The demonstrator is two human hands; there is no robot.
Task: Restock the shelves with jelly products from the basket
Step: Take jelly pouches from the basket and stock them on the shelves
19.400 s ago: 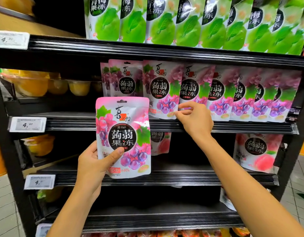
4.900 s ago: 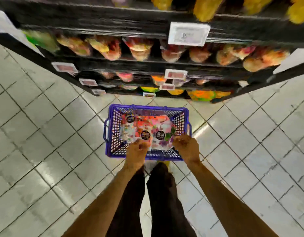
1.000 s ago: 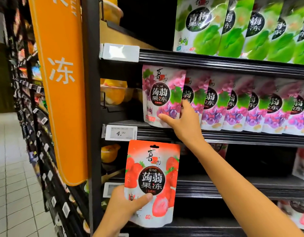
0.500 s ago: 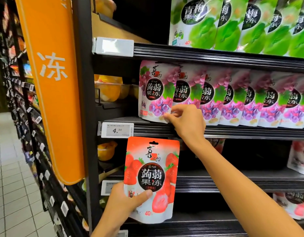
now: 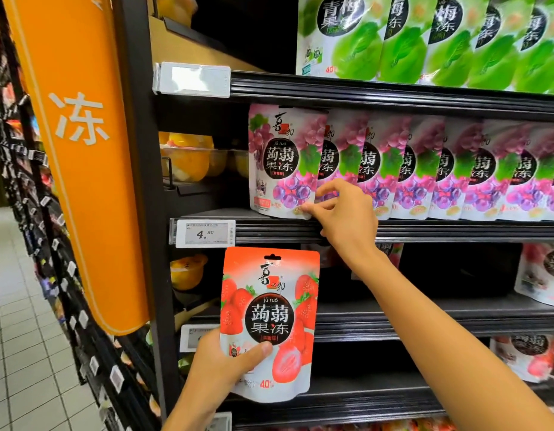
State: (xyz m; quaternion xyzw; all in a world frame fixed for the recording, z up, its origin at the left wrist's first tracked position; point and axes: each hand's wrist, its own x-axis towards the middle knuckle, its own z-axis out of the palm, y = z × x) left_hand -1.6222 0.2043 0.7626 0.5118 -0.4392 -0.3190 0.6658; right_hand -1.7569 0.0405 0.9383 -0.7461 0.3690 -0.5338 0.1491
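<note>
Right arm stretched forward, right hand (image 5: 344, 219) pinching the lower corner of the grape jelly pouch (image 5: 282, 163) standing on the shelf (image 5: 425, 233), left hand (image 5: 219, 365) below it, thumb across front, gripping an upright strawberry jelly pouch (image 5: 269, 321)

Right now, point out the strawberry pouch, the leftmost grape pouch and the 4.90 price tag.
strawberry pouch (image 5: 269, 318), head view, on its round black label.
leftmost grape pouch (image 5: 280, 160), head view, on its round black label.
4.90 price tag (image 5: 205, 234), head view, on the printed price.
</note>
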